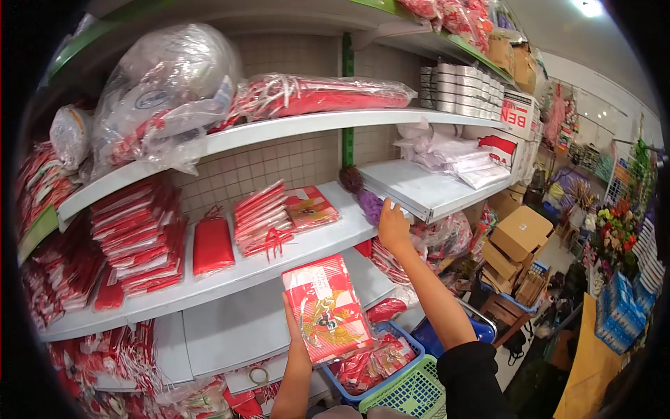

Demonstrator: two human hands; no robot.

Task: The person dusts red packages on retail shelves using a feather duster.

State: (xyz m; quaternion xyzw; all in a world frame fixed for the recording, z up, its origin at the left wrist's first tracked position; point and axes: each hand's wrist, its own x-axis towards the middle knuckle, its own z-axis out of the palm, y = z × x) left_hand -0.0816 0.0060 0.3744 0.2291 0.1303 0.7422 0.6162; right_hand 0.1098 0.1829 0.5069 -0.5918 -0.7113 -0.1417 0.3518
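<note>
My left hand (294,327) is closed on the edge of a plastic-wrapped red-and-white packet (326,307) printed with a golden winged emblem. It is held up in front of the lower shelf. My right hand (395,228) reaches to the right end of the middle shelf (342,237), fingers closed around a purple fluffy duster (370,207). The duster touches the shelf surface, and a dark brown fuzzy piece (351,180) lies just beyond it. Left of the duster, a similar emblem packet (309,208) lies beside a stack of red-and-white packets (263,218).
Tall stacks of red packets (138,234) fill the left of the shelf. Large plastic-wrapped bundles (167,91) sit on the upper shelf. Below stand a blue basket (419,342) of packets and a green basket (412,398). Cardboard boxes (520,234) are at right.
</note>
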